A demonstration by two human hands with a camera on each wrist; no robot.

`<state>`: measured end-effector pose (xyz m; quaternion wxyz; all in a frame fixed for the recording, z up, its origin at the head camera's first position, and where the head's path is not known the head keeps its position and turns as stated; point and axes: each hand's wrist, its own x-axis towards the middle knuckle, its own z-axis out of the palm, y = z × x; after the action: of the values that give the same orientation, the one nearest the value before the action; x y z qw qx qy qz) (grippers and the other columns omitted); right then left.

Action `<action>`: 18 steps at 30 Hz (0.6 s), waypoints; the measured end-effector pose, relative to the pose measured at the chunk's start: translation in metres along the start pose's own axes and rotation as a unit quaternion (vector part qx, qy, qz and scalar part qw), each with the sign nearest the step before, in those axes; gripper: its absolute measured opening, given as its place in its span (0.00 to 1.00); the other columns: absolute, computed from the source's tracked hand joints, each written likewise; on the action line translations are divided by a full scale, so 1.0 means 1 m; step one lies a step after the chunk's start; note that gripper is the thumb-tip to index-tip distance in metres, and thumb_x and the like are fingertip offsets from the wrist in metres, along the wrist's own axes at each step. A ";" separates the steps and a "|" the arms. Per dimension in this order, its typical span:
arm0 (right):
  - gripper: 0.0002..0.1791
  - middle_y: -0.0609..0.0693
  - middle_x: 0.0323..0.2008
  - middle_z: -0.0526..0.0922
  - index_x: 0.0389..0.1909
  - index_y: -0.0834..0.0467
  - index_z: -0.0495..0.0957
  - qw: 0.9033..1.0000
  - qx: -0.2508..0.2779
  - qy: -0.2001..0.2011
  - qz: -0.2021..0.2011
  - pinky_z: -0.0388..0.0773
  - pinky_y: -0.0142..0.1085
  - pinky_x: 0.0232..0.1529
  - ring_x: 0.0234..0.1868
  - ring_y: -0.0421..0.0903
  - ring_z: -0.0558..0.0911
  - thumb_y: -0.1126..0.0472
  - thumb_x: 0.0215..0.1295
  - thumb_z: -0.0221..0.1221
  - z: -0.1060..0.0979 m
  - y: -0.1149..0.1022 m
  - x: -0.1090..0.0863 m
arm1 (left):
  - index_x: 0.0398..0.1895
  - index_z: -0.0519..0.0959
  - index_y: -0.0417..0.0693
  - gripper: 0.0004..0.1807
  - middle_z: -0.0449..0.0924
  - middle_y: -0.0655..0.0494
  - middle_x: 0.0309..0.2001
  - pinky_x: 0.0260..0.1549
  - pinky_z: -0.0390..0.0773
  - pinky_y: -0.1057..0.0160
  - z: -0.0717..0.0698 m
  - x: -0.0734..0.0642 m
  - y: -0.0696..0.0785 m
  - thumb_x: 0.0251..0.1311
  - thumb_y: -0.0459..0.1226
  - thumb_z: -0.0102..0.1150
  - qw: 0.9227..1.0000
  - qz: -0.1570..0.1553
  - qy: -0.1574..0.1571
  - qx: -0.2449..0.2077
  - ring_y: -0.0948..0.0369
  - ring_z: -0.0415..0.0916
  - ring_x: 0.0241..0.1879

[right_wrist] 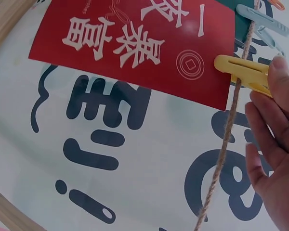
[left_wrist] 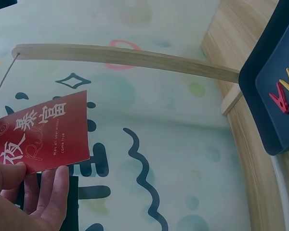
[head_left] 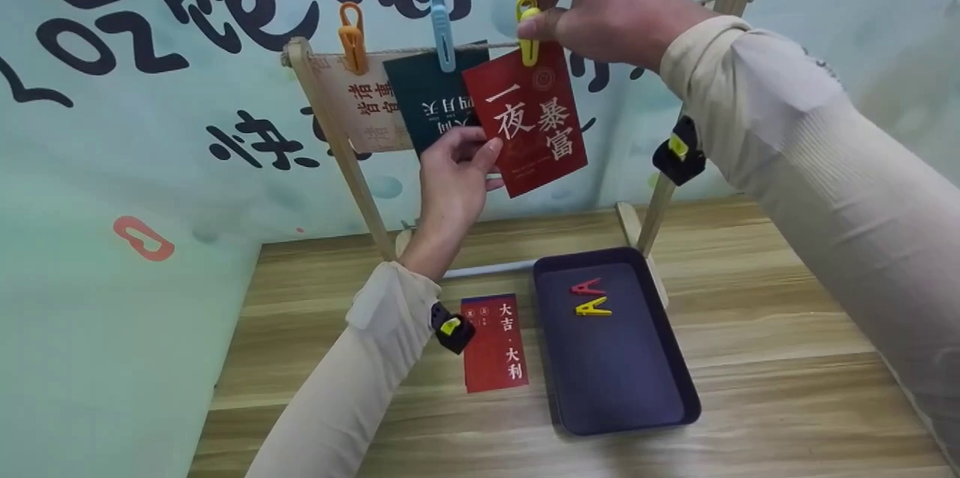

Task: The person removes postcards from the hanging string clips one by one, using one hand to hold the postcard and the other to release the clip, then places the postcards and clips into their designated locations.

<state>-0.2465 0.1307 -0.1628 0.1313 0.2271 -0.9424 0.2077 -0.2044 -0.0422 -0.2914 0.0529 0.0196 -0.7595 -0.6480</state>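
In the head view my left hand (head_left: 459, 181) pinches the lower left edge of a red card (head_left: 544, 84) with white characters. My right hand (head_left: 611, 1) pinches a yellow clothespin (head_left: 529, 52) at the card's top edge. In the right wrist view the clothespin's jaws lie over the rope (right_wrist: 224, 144) and the card's edge. Just left on the rope, a light blue clothespin (head_left: 443, 39) holds a dark green card (head_left: 409, 88), which the red card partly covers. An orange clothespin (head_left: 352, 46) holds a beige card (head_left: 360, 125) at the far left.
A wooden frame (head_left: 352, 178) carries the rope. On the wood table (head_left: 300, 313) lies a dark tray (head_left: 622, 380) with a red clothespin (head_left: 587, 287) and another yellow clothespin (head_left: 592, 307). Left of it, red cards (head_left: 487, 369) lie stacked. A printed wall (head_left: 112, 163) stands behind.
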 end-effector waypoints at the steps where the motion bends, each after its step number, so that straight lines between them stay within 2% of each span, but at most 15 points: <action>1: 0.19 0.54 0.56 0.83 0.57 0.58 0.78 1.000 0.001 0.008 -0.002 0.80 0.46 0.61 0.54 0.48 0.78 0.52 0.72 0.58 0.000 0.001 -0.001 | 0.53 0.79 0.44 0.13 0.82 0.47 0.47 0.40 0.87 0.62 0.000 0.000 0.000 0.68 0.36 0.60 1.000 -0.001 0.000 -0.001 0.57 0.82 0.44; 8: 0.15 0.50 0.56 0.82 0.55 0.56 0.80 0.998 0.014 0.065 -0.005 0.75 0.38 0.67 0.58 0.44 0.79 0.55 0.74 0.56 0.003 0.002 -0.002 | 0.52 0.79 0.44 0.12 0.82 0.48 0.46 0.39 0.87 0.63 0.004 -0.002 0.000 0.68 0.36 0.61 1.000 -0.006 -0.006 -0.009 0.57 0.82 0.43; 12: 0.16 0.50 0.57 0.81 0.56 0.55 0.79 0.995 0.015 0.097 -0.004 0.75 0.32 0.66 0.56 0.43 0.79 0.54 0.74 0.56 0.004 0.003 -0.003 | 0.52 0.79 0.45 0.12 0.81 0.48 0.46 0.40 0.87 0.63 0.004 -0.003 -0.002 0.68 0.36 0.60 1.000 -0.014 -0.009 -0.013 0.57 0.83 0.43; 18: 0.22 0.46 0.61 0.78 0.64 0.50 0.73 0.990 0.023 0.133 0.036 0.76 0.27 0.61 0.57 0.41 0.76 0.46 0.75 0.52 0.002 0.009 -0.003 | 0.52 0.79 0.44 0.12 0.81 0.48 0.47 0.40 0.87 0.62 0.003 -0.003 -0.002 0.68 0.36 0.61 1.000 -0.015 -0.009 -0.016 0.57 0.82 0.44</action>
<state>-0.2487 0.1381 -0.1685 0.2428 0.1661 -0.9191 0.2622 -0.2020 -0.0393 -0.2944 0.0364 0.0242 -0.7493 -0.6608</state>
